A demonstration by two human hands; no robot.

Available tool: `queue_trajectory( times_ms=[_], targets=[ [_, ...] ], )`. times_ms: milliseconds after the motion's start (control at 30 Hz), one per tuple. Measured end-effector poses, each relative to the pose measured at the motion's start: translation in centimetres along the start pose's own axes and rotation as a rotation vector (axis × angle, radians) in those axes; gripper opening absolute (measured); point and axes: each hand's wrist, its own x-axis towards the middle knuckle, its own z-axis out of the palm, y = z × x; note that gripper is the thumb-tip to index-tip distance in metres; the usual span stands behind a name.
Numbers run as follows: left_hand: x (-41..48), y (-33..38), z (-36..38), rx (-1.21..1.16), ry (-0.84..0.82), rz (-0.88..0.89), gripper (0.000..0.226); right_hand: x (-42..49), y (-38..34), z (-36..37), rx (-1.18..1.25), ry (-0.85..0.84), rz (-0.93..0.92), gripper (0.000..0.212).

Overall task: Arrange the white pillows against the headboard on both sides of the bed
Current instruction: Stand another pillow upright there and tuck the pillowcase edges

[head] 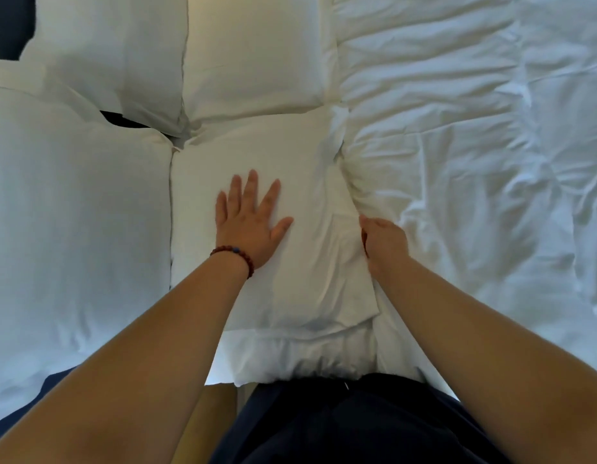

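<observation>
Several white pillows lie on the bed. The near flat pillow [290, 155] lies in the middle in front of me, and my left hand [251, 219], with a bead bracelet at the wrist, presses flat on it with spread fingers. My right hand [384, 242] sits at this pillow's right edge, its fingers curled down between the pillow and the duvet; what they hold is hidden. A second flat pillow [256, 55] lies beyond it. Two plump pillows, one near [76, 222] and one far [106, 45], stand at the left against the dark headboard [5, 25].
A crumpled white duvet [474, 145] covers the bed to the right. A dark gap [123, 120] shows between the two left pillows. My dark clothing [340, 423] is against the bed's near edge.
</observation>
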Motion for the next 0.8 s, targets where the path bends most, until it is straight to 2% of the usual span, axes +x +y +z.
queue_trajectory(
  times_ms=[33, 133, 267, 333, 367, 433, 533, 567, 667, 733, 800],
  targets=[
    [0.4, -0.2, 0.3, 0.002, -0.01, 0.003, 0.07, -0.9, 0.1, -0.7, 0.041, 0.018, -0.009, 0.01],
    [0.8, -0.1, 0.9, -0.018, -0.001, 0.011, 0.069, -1.6, 0.1, -1.5, 0.014, -0.021, -0.005, 0.014],
    [3.5, -0.8, -0.5, -0.05, 0.087, 0.033, 0.068, 0.9, -3.8, 2.0, -0.193, -0.18, -0.056, 0.049],
    [5.5, -1.9, -1.2, -0.063, 0.097, -0.012, 0.067, 1.5, -5.8, 4.6, -0.142, -0.193, 0.007, 0.071],
    [6.2, -2.3, -1.2, -0.065, 0.087, -0.034, 0.067, 1.9, -6.4, 5.8, -0.07, -0.19, 0.042, 0.071],
    [6.9, -2.7, -0.8, -0.06, 0.073, -0.042, 0.069, 3.6, -6.8, 7.6, 0.028, -0.159, 0.091, 0.057],
    [6.7, -2.7, 0.4, -0.082, 0.085, -0.04, 0.068, 4.8, -7.4, 8.3, -0.07, -0.024, 0.024, 0.051],
    [6.6, -2.7, 0.7, -0.091, 0.092, -0.04, 0.068, 4.6, -7.3, 8.1, -0.107, 0.037, -0.012, 0.045],
    [6.9, -2.9, 1.2, -0.105, 0.094, -0.036, 0.068, 4.5, -5.2, 7.1, 0.049, 0.114, -0.012, 0.012],
    [7.2, -2.8, 1.5, -0.103, 0.077, -0.035, 0.069, 4.8, -4.4, 6.8, 0.136, 0.085, 0.028, 0.016],
    [7.5, -2.7, 1.3, -0.1, 0.068, -0.038, 0.068, 7.1, -4.5, 6.8, 0.135, 0.01, 0.07, 0.049]
  ],
)
